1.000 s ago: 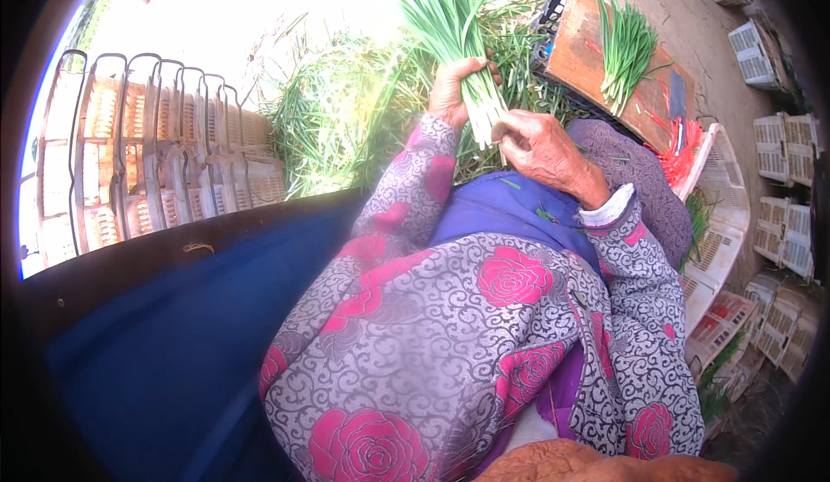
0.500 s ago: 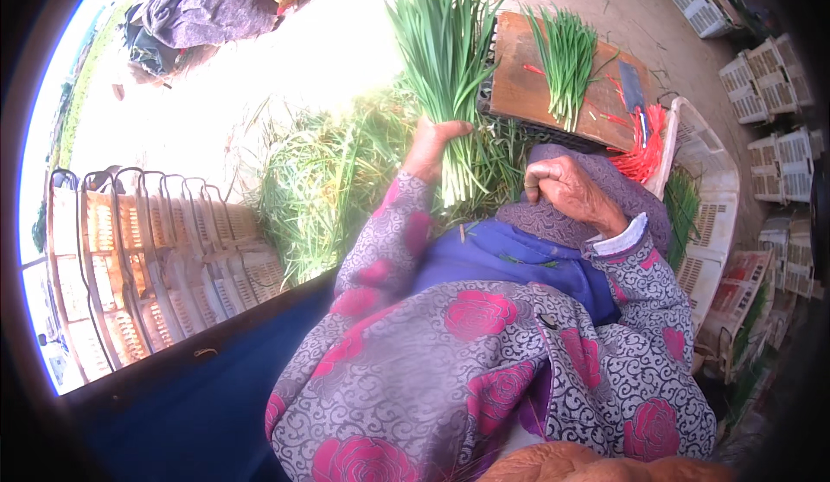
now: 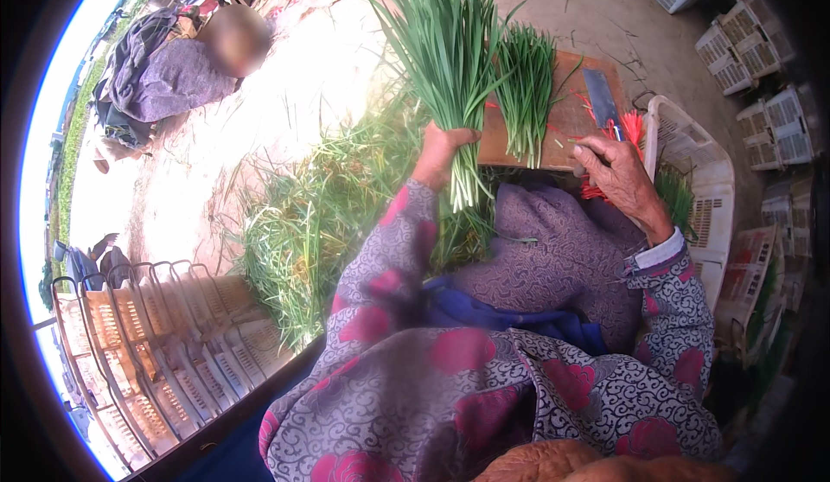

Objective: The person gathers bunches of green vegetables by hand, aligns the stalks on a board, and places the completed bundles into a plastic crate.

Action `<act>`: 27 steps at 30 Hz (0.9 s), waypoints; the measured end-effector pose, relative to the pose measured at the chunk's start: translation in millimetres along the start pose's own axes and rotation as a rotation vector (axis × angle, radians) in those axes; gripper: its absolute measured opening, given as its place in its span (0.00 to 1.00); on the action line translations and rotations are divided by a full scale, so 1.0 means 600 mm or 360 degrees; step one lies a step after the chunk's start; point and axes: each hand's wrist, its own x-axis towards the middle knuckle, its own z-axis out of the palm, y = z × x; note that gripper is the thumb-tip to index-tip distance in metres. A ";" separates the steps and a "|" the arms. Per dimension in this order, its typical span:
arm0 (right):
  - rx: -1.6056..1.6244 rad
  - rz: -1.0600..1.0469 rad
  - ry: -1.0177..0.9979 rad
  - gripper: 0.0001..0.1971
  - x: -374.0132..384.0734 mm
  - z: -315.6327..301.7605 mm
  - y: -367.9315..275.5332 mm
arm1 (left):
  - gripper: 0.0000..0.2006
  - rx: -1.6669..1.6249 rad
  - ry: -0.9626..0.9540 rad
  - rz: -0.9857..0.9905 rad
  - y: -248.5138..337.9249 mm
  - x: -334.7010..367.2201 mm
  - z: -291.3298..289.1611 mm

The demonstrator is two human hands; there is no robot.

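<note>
My left hand (image 3: pixel 448 146) is wrapped round the pale lower stems of a bunch of garlic chives (image 3: pixel 443 54), whose green leaves fan out away from me. Just right of it, a smaller bunch of garlic chives (image 3: pixel 526 93) lies on a brown wooden board (image 3: pixel 566 119). My right hand (image 3: pixel 621 175) is over the board's near right corner, fingers curled and thumb side toward the board; whether anything is pinched there is too small to tell. Beyond it are red ties (image 3: pixel 634 126) and a knife (image 3: pixel 598 93) with a wide, dark blade.
Loose grass-like leaves (image 3: pixel 311 214) are heaped on the ground to the left. Stacked pale plastic crates (image 3: pixel 173 344) stand at the lower left, and a white crate (image 3: pixel 713 179) holding greens is at my right. Another person (image 3: pixel 177 67) is at the far left.
My right hand has left my lap and reached forward and right to the red ties. My left hand still grips its bunch, which now appears closer to the one on the board.
</note>
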 end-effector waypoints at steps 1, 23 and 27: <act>0.0070 0.0010 0.0074 0.11 0.019 -0.009 -0.004 | 0.23 0.0048 -0.0016 -0.0050 -0.005 -0.001 0.003; -0.1017 -0.0757 0.0065 0.06 0.256 -0.028 -0.033 | 0.19 0.0515 -0.0414 0.0467 -0.054 -0.108 0.070; -0.1048 -0.0543 0.0495 0.04 0.272 0.008 0.032 | 0.19 0.0396 -0.0392 0.0281 -0.058 -0.114 0.062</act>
